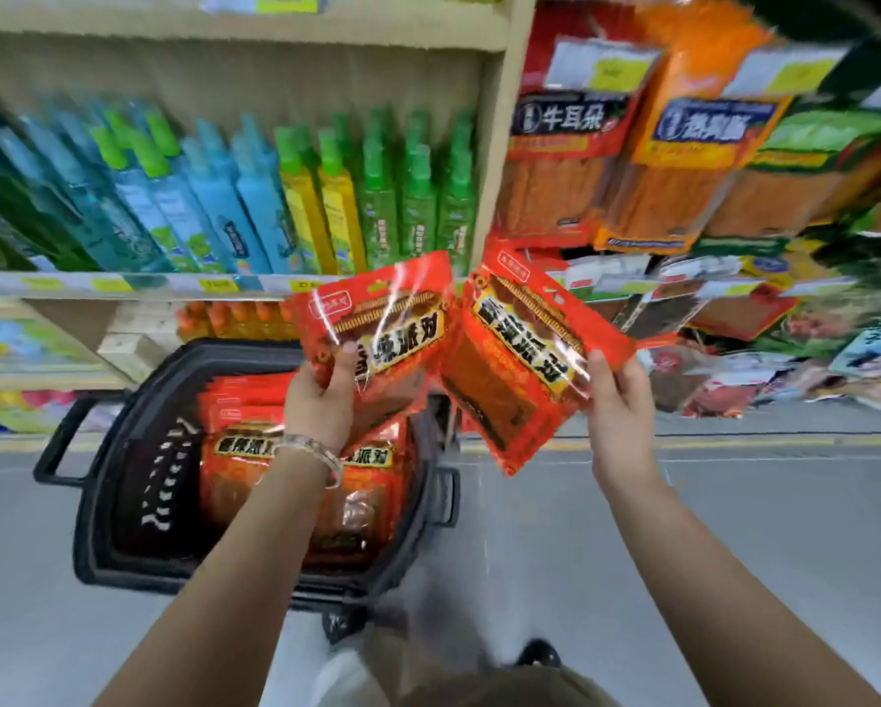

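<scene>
My left hand (321, 400) grips a red snack packet (387, 318) by its lower left edge, thumb on the front. My right hand (617, 400) holds a small stack of the same red packets (520, 359), tilted, by the right edge. Both are raised above a black shopping basket (96, 502) on the floor. Several identical red packets (244, 451) lie inside the basket. A metal bracelet (316, 451) circles my left wrist.
A wooden shelf (122, 285) on the left holds blue, yellow and green spray bottles (326, 196). Hanging orange and red snack bags (647, 160) fill the display on the right. Grey floor (734, 502) lies beneath, with my shoe (538, 653) near the basket.
</scene>
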The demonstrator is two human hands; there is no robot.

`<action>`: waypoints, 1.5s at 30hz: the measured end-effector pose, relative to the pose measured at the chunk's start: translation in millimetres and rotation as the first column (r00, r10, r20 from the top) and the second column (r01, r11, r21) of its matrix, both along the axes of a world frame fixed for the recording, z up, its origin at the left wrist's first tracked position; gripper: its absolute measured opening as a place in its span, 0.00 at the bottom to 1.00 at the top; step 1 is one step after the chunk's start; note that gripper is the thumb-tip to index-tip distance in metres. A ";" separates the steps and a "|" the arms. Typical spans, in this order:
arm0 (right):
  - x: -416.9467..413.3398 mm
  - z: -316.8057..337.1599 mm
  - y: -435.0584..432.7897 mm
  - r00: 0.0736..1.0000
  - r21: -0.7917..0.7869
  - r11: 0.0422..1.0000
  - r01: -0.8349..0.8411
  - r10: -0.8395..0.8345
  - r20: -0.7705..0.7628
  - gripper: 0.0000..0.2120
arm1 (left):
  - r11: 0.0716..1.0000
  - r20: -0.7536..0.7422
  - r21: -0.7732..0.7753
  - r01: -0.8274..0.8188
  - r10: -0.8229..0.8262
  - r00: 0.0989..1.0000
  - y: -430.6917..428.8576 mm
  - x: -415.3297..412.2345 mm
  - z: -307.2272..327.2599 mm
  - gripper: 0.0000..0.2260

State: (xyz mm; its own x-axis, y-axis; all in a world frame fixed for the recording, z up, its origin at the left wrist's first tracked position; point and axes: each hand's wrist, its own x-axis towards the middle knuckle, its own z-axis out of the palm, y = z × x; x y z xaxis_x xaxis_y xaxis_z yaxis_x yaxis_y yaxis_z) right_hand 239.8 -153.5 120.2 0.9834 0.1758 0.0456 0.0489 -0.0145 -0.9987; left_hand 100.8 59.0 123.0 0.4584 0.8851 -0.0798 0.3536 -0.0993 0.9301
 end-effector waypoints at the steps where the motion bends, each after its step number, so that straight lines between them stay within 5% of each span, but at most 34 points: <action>1: 10.4 9.7 -21.3 0.998 -0.037 0.999 0.005 -0.002 0.059 0.12 | 0.999 0.040 0.025 0.035 -0.036 0.999 -15.5 13.4 8.1 0.11; 10: 108.5 81.2 -184.9 0.917 -0.194 0.954 0.228 -0.144 0.372 0.13 | 0.938 0.104 0.196 0.286 -0.310 0.945 -127.5 140.4 83.6 0.08; 16: 191.0 142.6 -226.5 0.861 -0.042 0.942 0.333 -0.286 0.422 0.09 | 0.895 0.232 0.293 0.337 -0.409 0.883 -152.0 224.2 141.8 0.06; 25: 309.6 248.8 -216.5 0.783 0.219 0.886 0.408 -0.463 0.415 0.14 | 0.922 0.436 0.244 0.302 -0.382 0.815 -153.6 342.3 231.6 0.17; 30: 356.0 298.7 -195.5 0.788 0.335 0.884 0.327 -0.450 0.420 0.16 | 0.899 0.441 0.351 0.260 -0.404 0.801 -141.5 383.4 263.2 0.20; 38: 411.2 343.6 -160.8 0.858 0.424 0.904 0.060 -0.264 0.441 0.13 | 0.916 0.490 0.280 0.288 -0.394 0.777 -127.0 423.5 289.2 0.26; 45: 455.1 361.7 -138.8 0.938 0.501 0.862 -0.080 -0.104 0.330 0.10 | 0.955 0.516 0.209 0.211 -0.291 0.806 -128.7 448.0 296.0 0.18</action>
